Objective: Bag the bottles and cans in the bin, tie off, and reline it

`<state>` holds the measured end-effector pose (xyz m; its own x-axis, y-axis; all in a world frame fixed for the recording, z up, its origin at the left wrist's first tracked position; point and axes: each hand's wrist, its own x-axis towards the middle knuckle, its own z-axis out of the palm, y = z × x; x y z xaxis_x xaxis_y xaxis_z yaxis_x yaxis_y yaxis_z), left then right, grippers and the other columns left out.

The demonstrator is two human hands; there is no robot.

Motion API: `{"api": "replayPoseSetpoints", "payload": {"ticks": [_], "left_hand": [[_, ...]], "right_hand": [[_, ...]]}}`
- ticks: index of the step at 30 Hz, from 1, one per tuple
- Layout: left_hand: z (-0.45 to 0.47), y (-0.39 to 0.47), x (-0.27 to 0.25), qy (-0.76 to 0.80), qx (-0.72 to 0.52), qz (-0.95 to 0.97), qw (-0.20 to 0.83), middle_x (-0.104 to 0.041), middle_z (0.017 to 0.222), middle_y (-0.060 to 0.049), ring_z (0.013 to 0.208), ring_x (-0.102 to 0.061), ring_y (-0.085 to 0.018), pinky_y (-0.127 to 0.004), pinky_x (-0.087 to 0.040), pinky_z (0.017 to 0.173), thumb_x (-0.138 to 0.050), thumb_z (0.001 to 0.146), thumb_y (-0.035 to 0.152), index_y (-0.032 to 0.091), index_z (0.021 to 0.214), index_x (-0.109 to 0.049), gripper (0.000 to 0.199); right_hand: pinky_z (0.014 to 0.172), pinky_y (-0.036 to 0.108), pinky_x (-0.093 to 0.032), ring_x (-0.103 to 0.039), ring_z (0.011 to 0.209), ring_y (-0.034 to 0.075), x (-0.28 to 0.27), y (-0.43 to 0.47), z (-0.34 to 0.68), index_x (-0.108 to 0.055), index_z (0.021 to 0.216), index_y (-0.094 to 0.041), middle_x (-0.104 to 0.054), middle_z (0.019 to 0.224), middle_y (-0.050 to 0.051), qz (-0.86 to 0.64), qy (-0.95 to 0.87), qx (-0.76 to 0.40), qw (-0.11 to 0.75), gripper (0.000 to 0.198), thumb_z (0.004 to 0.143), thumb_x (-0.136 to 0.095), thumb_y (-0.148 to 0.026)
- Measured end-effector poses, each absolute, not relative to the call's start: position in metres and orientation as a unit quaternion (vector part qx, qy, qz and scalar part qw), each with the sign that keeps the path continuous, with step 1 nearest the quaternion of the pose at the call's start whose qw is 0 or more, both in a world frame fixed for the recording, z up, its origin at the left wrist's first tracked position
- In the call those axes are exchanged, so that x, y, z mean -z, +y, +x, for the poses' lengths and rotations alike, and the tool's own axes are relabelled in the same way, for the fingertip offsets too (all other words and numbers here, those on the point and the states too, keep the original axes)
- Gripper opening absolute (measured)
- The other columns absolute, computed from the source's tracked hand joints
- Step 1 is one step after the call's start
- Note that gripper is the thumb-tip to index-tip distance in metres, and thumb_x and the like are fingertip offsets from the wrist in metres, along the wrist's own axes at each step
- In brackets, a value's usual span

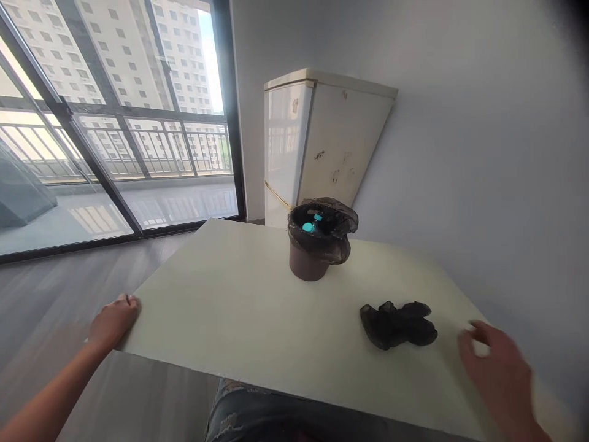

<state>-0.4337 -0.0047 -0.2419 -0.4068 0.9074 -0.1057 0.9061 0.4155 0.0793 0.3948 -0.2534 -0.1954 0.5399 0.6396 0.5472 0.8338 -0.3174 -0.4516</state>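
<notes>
1. Pale green-cream, smooth, flat surface [207, 294]: pressing hard on its edge could shake whatever stands there.
2. Brown, round, apparently plastic bin [307, 269]: upright towards the far side; a sideways bump might topple it.
3. Thin black film liner [339, 250]: loose over the rim (baggiest at right); a snag could drag the bin along.
4. Crumpled black film bundle [391, 326]: on the surface, right of the bin and nearer; light, likely to slide if brushed.
5. Right grip [499, 362]: blurred, loosely curled, nothing visible within; just beside the bundle.
6. Left grip [114, 320]: at the left edge; clasping or merely resting, cannot tell.
7. Two turquoise, round caps [308, 227]: inside the liner; tipping would spill them.
</notes>
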Motion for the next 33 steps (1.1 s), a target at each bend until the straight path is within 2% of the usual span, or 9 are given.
{"api": "replayPoseSetpoints", "payload": {"ticks": [2,5,8,10,14,16,18,20,33], "left_hand": [[-0.43,-0.008,0.239,0.841,-0.008,0.538,0.058,-0.072,0.115,-0.03,0.106,-0.071,-0.041,-0.045,-0.05,0.086,-0.006,0.103,0.043,0.01,0.117,-0.061,0.065],[-0.428,-0.011,0.237,0.836,-0.01,0.547,0.051,-0.072,0.114,-0.029,0.105,-0.072,-0.041,-0.044,-0.051,0.084,-0.005,0.102,0.044,0.012,0.112,-0.061,0.064],[-0.43,-0.01,0.238,0.836,-0.012,0.547,0.047,-0.073,0.113,-0.027,0.106,-0.072,-0.041,-0.044,-0.051,0.084,-0.005,0.101,0.044,0.016,0.107,-0.059,0.062],[-0.432,-0.009,0.24,0.842,-0.019,0.537,0.051,-0.074,0.11,-0.025,0.106,-0.073,-0.041,-0.044,-0.052,0.085,-0.01,0.1,0.046,0.019,0.102,-0.058,0.056],[-0.435,-0.008,0.242,0.848,-0.038,0.525,0.06,-0.072,0.107,-0.025,0.105,-0.072,-0.042,-0.045,-0.052,0.085,-0.02,0.096,0.048,0.021,0.099,-0.057,0.046],[-0.436,-0.007,0.243,0.851,-0.041,0.519,0.065,-0.071,0.105,-0.027,0.103,-0.071,-0.043,-0.045,-0.052,0.083,-0.023,0.095,0.049,0.021,0.099,-0.058,0.045],[-0.437,-0.007,0.244,0.852,-0.042,0.517,0.07,-0.071,0.104,-0.026,0.101,-0.071,-0.043,-0.045,-0.052,0.081,-0.027,0.093,0.049,0.021,0.101,-0.058,0.043],[-0.438,-0.006,0.246,0.852,-0.038,0.518,0.067,-0.071,0.106,-0.026,0.103,-0.07,-0.043,-0.045,-0.052,0.082,-0.03,0.091,0.049,0.021,0.103,-0.058,0.041],[-0.435,-0.008,0.248,0.851,-0.024,0.524,-0.01,-0.074,0.102,-0.019,0.104,-0.071,-0.041,-0.047,-0.055,0.085,-0.026,0.087,0.048,0.027,0.105,-0.06,0.044]], "right_hand": [[0.096,0.06,-0.053,-0.069,0.109,0.038,0.195,-0.205,0.352,-0.058,0.134,-0.036,-0.069,0.114,0.016,-0.743,-0.547,0.071,0.379,0.039,0.098,-0.056,-0.051],[0.087,0.049,-0.059,-0.069,0.106,0.031,0.18,-0.136,0.281,-0.051,0.145,-0.027,-0.067,0.122,0.013,-0.638,-0.652,0.007,0.409,0.06,0.092,-0.069,-0.049],[0.082,0.041,-0.056,-0.068,0.092,0.025,0.152,-0.088,0.23,-0.067,0.115,-0.023,-0.07,0.101,0.009,-0.541,-0.695,0.105,0.461,0.021,0.1,-0.062,-0.036],[0.085,0.041,-0.053,-0.067,0.091,0.025,0.13,-0.07,0.209,-0.068,0.105,-0.023,-0.071,0.096,0.009,-0.494,-0.698,0.197,0.479,0.012,0.101,-0.062,-0.032],[0.112,0.056,-0.035,-0.058,0.126,0.035,0.097,-0.049,0.195,-0.06,0.138,-0.023,-0.064,0.137,0.016,-0.485,-0.759,0.235,0.365,0.05,0.096,-0.073,-0.046],[0.115,0.057,-0.028,-0.06,0.119,0.032,0.091,-0.039,0.194,-0.061,0.136,-0.021,-0.069,0.128,0.014,-0.502,-0.774,0.221,0.317,0.042,0.101,-0.066,-0.042],[0.11,0.051,-0.03,-0.062,0.103,0.026,0.092,-0.032,0.195,-0.067,0.121,-0.018,-0.073,0.108,0.01,-0.516,-0.771,0.205,0.313,0.023,0.107,-0.056,-0.033],[0.101,0.045,-0.032,-0.06,0.094,0.023,0.094,-0.032,0.193,-0.069,0.11,-0.017,-0.072,0.098,0.008,-0.514,-0.771,0.185,0.327,0.022,0.109,-0.05,-0.029],[0.094,0.041,-0.039,-0.053,0.085,0.019,0.084,-0.124,0.177,-0.066,0.101,-0.021,-0.063,0.085,0.003,-0.389,-0.808,0.059,0.439,0.018,0.108,-0.056,-0.034]]}}
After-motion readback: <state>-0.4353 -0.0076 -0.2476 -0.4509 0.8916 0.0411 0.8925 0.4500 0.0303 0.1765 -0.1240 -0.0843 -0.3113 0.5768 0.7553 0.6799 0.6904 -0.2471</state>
